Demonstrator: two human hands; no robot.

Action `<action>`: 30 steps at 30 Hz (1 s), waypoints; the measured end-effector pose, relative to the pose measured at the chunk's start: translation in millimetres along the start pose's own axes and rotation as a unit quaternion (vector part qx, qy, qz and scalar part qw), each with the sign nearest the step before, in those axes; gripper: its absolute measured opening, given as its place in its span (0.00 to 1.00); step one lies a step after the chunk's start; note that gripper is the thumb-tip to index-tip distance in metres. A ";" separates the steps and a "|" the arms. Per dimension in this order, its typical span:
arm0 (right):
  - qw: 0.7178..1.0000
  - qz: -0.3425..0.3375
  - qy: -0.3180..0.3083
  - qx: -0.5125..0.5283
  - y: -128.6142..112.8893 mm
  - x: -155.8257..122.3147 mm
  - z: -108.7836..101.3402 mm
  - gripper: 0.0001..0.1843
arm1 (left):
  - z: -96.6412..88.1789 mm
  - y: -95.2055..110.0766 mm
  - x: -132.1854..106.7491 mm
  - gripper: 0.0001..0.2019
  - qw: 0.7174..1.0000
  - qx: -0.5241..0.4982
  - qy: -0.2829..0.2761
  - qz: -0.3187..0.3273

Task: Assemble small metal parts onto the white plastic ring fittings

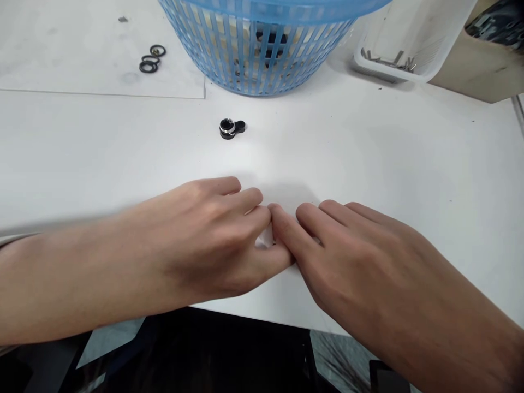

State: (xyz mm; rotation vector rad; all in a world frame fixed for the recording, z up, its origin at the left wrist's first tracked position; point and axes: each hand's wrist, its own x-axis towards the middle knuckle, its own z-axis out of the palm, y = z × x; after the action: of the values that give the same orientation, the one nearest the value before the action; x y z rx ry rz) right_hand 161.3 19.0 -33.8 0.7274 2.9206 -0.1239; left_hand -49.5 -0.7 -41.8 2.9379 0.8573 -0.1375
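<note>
My two hands meet at the near middle of the white table (409,164). My left hand (213,245) rests knuckles up, its fingers curled and pressed together and its thumb stretched out to the right beneath them. A small white bit (266,238) shows between its fingertips; I cannot make out what it is. My right hand (352,245) lies flat with its fingers stretched toward the left hand, the index tip touching the left fingertips. Its thumb is hidden.
A small black and silver ring-shaped part (230,128) lies beyond the hands. A blue slatted basket (262,49) stands at the back. A few black rubber rings (150,59) lie at the back left. A white tray (413,38) with metal pieces is at the back right.
</note>
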 end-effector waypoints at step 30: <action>0.999 -0.004 0.054 -0.001 2.4 4.3 9.4 0.10 | 8.2 4.7 1.8 0.10 0.993 0.036 0.111 0.025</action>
State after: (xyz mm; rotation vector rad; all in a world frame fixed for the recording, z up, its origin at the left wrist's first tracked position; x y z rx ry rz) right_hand 159.7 22.0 -43.8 0.7461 3.0252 -0.0860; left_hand -45.9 -4.5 -49.9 3.0813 0.8200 0.1674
